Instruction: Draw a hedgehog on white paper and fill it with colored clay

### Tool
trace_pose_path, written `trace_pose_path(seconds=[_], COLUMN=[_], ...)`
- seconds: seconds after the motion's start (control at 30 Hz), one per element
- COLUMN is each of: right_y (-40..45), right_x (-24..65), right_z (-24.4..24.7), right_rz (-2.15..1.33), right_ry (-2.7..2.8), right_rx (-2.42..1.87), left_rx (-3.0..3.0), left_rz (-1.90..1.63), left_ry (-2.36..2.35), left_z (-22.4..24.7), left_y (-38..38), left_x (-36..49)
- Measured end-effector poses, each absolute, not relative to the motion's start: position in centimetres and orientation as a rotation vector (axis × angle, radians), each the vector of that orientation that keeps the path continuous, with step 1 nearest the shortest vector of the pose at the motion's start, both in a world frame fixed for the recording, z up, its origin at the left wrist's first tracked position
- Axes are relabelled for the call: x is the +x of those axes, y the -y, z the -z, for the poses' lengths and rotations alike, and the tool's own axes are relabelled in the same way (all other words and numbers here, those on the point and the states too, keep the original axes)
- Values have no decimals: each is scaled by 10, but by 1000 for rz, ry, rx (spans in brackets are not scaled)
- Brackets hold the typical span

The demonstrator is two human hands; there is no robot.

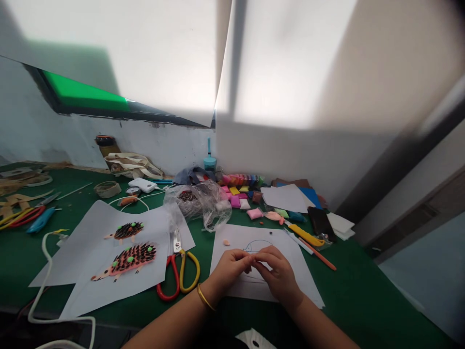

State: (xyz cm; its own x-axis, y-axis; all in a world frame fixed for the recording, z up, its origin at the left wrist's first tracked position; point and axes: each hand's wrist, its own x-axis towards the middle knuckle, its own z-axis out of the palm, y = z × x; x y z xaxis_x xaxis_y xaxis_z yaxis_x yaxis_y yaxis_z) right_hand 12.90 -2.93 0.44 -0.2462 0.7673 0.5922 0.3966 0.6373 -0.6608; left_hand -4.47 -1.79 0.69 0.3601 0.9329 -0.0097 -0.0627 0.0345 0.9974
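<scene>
Above a white sheet (301, 271) with a blue outline drawing (262, 242), my left hand (232, 268) and my right hand (278, 274) meet at the fingertips. Both hands are pinched closed, and what lies between the fingers is too small to make out. A gold bangle circles my left wrist. Near the sheet's upper left lies a small peach lump (226, 243), and a tiny dark piece (271, 233) rests near its top edge. Scissors with red and yellow handles (180, 271) lie left of my left hand.
Two hedgehog pictures (134, 259) on paper lie at the left. Behind the sheet are a plastic bag (199, 201) and several coloured clay packets (235, 200). A yellow cutter (305, 234) and an orange pen (321, 257) lie at the right. A white cable (45, 281) runs along the left.
</scene>
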Motion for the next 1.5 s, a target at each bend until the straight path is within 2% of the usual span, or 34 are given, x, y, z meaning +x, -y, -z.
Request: trace_pose_path(seconds=[0.43, 1.2, 1.5], right_y=[28, 28, 29], right_x=[132, 130, 127], right_z=[-2, -3, -9], right_rz=[-496, -654, -685], right_ry=[1838, 1729, 1797], right_rx=[-959, -1008, -968], left_rx=[1279, 1653, 1453], left_rz=[-1028, -1133, -1086], left_ry=[-992, -1108, -957], left_z=[-7, -5, -5], left_y=[16, 22, 20], left_x=[-44, -42, -43])
